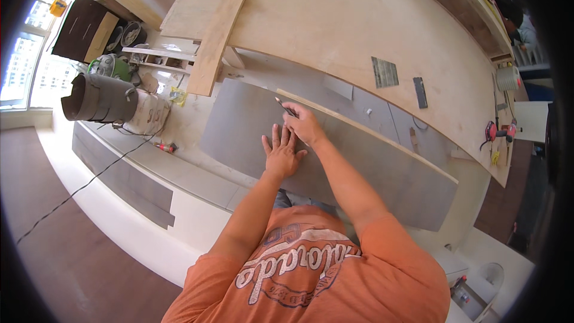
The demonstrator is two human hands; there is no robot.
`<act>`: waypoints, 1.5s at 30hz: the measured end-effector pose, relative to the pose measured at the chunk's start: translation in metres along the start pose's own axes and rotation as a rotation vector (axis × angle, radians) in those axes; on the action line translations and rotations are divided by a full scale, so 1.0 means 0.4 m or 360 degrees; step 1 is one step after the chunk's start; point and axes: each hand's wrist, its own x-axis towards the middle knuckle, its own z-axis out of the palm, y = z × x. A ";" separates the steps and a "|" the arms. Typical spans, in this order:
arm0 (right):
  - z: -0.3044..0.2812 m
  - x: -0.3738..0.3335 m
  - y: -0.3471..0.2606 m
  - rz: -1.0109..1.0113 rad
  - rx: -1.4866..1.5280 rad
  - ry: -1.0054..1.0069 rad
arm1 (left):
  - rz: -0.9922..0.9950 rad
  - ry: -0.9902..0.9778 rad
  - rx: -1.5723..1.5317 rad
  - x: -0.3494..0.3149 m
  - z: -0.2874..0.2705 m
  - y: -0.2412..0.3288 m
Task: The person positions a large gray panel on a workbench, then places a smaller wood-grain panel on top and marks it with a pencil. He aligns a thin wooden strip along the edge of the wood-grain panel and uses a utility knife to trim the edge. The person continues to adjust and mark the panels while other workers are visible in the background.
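A long grey sheet stretches across in front of me. A narrow pale wooden strip runs along its far edge. My left hand lies flat on the sheet, fingers spread and pointing away from me. Just beyond it, my right hand is closed around a dark pencil. The pencil's pale end points up and to the left, near the left end of the strip. Whether it touches the sheet I cannot tell.
A large plywood worktop spans the far side, carrying a striped grey sample, a dark flat bar and a red power tool. A wooden board crosses its left end. A rolled grey sheet stands left, near a cable.
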 end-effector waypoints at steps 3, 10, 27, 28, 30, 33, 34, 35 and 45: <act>0.046 0.050 0.008 -0.0145 0.0003 0.0053 | 0.0011 0.0019 -0.0055 0.002 -0.002 -0.010; 0.053 0.082 -0.016 -0.0119 0.0227 0.0102 | 0.0028 -0.0105 -0.0042 0.011 -0.015 -0.014; 0.085 0.112 0.044 -0.0340 0.0076 0.0471 | 0.0012 -0.0256 -0.0017 0.020 -0.015 -0.017; 0.087 0.112 0.048 -0.0368 0.0006 0.0470 | 0.0009 -0.0253 -0.0010 0.020 -0.013 -0.019; 0.087 0.117 0.054 -0.0408 -0.0104 0.0486 | 0.0010 -0.0252 -0.0004 0.020 -0.011 -0.020; 0.083 0.122 0.062 -0.0489 -0.0268 0.0495 | 0.0018 -0.0249 -0.0017 0.022 -0.011 -0.021; 0.083 0.124 0.063 -0.0528 -0.0321 0.0484 | 0.0027 -0.0234 -0.0029 0.021 -0.009 -0.023; 0.082 0.125 0.064 -0.0531 -0.0322 0.0484 | 0.0035 -0.0218 -0.0041 0.020 -0.007 -0.024; 0.082 0.120 0.058 -0.0498 -0.0453 0.0507 | 0.0045 -0.0184 -0.0016 0.022 -0.002 -0.026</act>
